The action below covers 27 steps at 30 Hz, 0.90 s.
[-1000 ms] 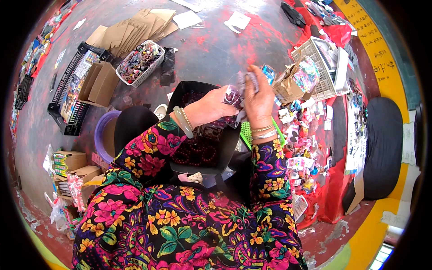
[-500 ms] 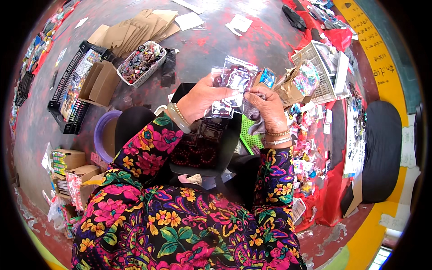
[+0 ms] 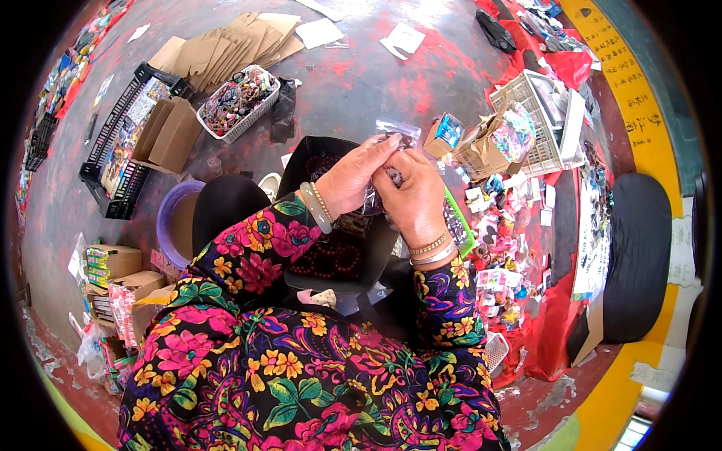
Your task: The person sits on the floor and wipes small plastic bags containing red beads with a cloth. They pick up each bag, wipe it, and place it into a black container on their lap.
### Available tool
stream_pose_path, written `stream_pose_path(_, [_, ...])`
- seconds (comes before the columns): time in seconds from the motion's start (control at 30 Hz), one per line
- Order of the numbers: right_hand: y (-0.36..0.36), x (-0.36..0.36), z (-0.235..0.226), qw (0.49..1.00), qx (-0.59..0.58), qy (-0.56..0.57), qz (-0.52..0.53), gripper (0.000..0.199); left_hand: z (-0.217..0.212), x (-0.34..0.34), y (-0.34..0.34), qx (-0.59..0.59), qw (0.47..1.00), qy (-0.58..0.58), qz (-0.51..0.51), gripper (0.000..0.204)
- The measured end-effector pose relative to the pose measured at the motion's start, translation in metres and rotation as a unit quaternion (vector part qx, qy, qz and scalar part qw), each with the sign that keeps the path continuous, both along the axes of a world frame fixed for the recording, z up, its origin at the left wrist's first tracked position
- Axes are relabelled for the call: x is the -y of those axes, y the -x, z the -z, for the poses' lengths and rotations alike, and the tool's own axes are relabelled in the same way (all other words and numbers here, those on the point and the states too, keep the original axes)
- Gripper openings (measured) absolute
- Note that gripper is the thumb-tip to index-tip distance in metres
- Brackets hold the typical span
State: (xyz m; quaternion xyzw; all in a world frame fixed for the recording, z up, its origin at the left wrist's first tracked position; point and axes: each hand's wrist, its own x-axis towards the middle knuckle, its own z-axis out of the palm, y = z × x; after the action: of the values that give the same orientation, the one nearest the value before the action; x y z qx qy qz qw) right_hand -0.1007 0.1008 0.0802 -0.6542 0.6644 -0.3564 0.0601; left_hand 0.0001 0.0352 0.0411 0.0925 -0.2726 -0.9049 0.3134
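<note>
My left hand point(image 3: 347, 180) is closed on clear plastic packets point(image 3: 398, 129), whose tops stick out past my fingertips. Against it presses my right hand point(image 3: 415, 197), its fingers curled round a crumpled grey cloth point(image 3: 394, 177) that shows only in part. What lies between the two hands is mostly hidden. Below them, at my lap, is a black bin point(image 3: 304, 159) with dark red bead strings point(image 3: 327, 263) and clear packets inside. A bright green basket point(image 3: 468, 242) shows beside my right wrist, partly covered by it.
On the left are a white basket of hair ties point(image 3: 239, 104), a black crate point(image 3: 113, 207), an open carton point(image 3: 169, 139) and a purple tub point(image 3: 167, 225). Flattened cardboard point(image 3: 226, 56) lies farther off. Small packaged goods point(image 3: 500, 282) and a cream crate point(image 3: 538, 113) are on the right.
My right hand has moved left and turned inward over the packets, meeting my left hand. The packets, spread out before, are now mostly covered. More of the bin and green basket shows.
</note>
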Motion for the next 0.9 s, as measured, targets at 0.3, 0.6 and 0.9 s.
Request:
stream_pose_path(0.3, [0.044,-0.001,-0.012,0.833,0.553,0.005,-0.010,0.015,0.002,0.009,-0.005,0.007,0.998,-0.063,0.031,0.029])
stream_pose_path(0.6, [0.022,0.012,0.002,0.985,-0.002,0.092,-0.143,0.031,0.012,-0.006,-0.002,0.016,0.992,0.119,0.033,0.052])
stream_pose_path(0.9, [0.072,0.022,0.022,0.963,0.222,0.083,0.129,0.022,-0.002,0.008,-0.011,0.010,0.998,0.044,0.041,0.049])
